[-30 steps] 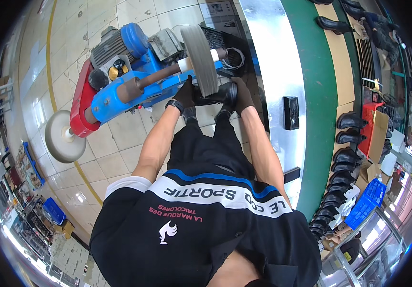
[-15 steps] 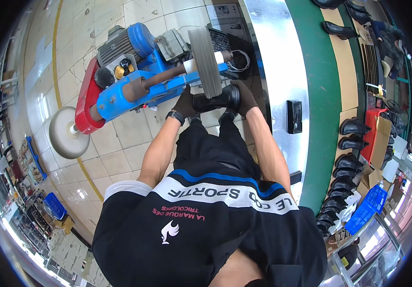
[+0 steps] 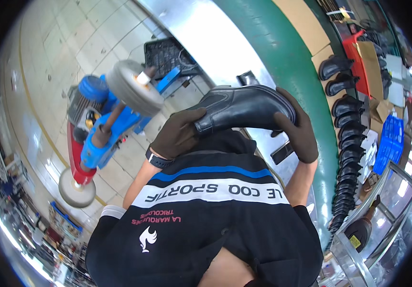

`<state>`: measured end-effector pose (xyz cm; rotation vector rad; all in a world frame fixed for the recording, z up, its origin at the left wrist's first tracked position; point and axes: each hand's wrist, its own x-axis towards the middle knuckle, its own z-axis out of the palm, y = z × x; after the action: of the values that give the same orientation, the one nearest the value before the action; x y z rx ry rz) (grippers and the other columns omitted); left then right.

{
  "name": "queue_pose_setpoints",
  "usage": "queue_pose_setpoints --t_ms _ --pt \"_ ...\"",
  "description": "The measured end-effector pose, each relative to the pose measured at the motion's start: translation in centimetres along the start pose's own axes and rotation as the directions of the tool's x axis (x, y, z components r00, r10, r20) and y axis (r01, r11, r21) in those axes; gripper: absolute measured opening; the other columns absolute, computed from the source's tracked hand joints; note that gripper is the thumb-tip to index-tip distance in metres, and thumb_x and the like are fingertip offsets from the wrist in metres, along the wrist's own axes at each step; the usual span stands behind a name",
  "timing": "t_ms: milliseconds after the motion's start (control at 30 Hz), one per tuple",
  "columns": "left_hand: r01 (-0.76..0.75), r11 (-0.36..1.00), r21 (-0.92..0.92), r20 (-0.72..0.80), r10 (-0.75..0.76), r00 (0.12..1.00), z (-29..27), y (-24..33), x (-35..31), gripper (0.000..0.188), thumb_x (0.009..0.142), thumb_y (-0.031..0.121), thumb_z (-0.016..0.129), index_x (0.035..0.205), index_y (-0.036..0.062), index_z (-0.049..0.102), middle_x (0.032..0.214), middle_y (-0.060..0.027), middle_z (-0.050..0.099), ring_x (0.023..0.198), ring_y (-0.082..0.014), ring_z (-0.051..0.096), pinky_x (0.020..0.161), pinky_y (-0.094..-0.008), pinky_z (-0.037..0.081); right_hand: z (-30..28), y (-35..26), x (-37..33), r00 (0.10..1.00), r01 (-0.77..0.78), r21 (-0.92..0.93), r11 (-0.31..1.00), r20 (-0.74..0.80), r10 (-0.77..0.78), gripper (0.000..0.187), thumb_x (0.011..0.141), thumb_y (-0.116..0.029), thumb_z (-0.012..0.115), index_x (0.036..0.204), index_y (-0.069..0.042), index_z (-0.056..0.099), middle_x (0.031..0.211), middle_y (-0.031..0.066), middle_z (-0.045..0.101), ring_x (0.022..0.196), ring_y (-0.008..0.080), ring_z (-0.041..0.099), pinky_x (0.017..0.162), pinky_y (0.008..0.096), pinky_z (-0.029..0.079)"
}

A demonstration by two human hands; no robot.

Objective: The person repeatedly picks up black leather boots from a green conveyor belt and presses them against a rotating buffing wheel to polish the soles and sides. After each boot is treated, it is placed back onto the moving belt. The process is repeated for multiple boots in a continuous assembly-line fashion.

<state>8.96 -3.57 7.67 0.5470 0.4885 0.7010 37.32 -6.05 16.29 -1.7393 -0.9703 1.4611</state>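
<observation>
Both hands wear dark brown gloves and are raised in front of the chest. The left hand is cupped, fingers curled, thumb pointing up and to the right. A black watch sits on the left wrist. The right hand is closed in a grip, fingers wrapped over from above. Both forearms are bare and angle upward from the lower frame.

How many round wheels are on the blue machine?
2: one grey buffing wheel at the top end of the blue machine, another wheel at its lower end by the floor. Others may be hidden.
</observation>
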Motion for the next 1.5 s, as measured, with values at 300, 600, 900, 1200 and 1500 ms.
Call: queue_pose_setpoints --t_ms 300,600,900,1200,1500 --pt "-0.155 0.611 0.777 -0.128 0.393 0.911 11.5 8.0 12.0 0.034 0.096 0.001 0.047 0.127 -0.0131 0.048 0.125 -0.0221 0.06 0.116 -0.0291 0.06 0.099 -0.0348 0.049 -10.9 7.2 10.0 0.963 0.124 0.463 0.878 -0.271 0.007 0.035 0.082 -0.023 0.074 0.105 0.003 0.07 0.082 0.0079 0.069 0.063 0.0139 0.063 0.052 0.0284 0.053" --pt "0.205 0.472 0.857 -0.417 0.403 0.815 0.9 3.0 11.0 0.026 0.095 0.012 0.056 0.115 -0.003 0.062 0.108 -0.0141 0.07 0.098 -0.0214 0.069 0.082 -0.0334 0.056 -27.7 14.9 33.7 0.673 0.687 0.661 0.301 -0.735 0.078 0.046 0.084 -0.014 0.072 0.124 0.0 0.054 0.118 0.0132 0.058 0.103 0.03 0.06 0.074 0.0473 0.061" --pt "0.324 -0.288 0.901 -0.258 0.244 0.935 -7.1 -6.6 15.7 0.027 0.089 0.004 0.051 0.113 -0.003 0.061 0.12 -0.0229 0.061 0.113 -0.0374 0.059 0.093 -0.0434 0.05 -29.9 26.1 42.8 0.246 0.017 -0.27 0.963 -0.932 -0.266 0.056 0.074 -0.031 0.084 0.115 0.001 0.063 0.124 0.0233 0.059 0.112 0.0347 0.06 0.098 0.0409 0.048" --pt "0.49 -0.527 0.694 -0.176 0.536 0.825 -10.5 -10.1 33.6 0.042 0.098 0.023 0.045 0.134 0.0022 0.052 0.15 -0.0234 0.036 0.143 -0.0371 0.028 0.114 -0.0563 0.021 -21.3 21.9 44.4 0.656 0.644 0.762 0.074 -0.599 0.459 0.032 0.085 -0.018 0.071 0.115 -0.006 0.065 0.108 0.0142 0.064 0.094 0.0296 0.064 0.08 0.0415 0.055" --pt "0.495 -0.47 0.731 -0.179 0.568 0.803 -12.0 -10.0 34.6 0.045 0.092 0.023 0.051 0.135 0.0078 0.052 0.15 -0.0205 0.036 0.143 -0.0359 0.028 0.115 -0.0582 0.018 -18.4 -0.5 62.2 0.489 0.412 -0.248 0.877 -0.751 -0.443 0.068 0.077 -0.023 0.071 0.138 -0.005 0.045 0.138 0.0182 0.05 0.113 0.0345 0.06 0.093 0.0413 0.05"
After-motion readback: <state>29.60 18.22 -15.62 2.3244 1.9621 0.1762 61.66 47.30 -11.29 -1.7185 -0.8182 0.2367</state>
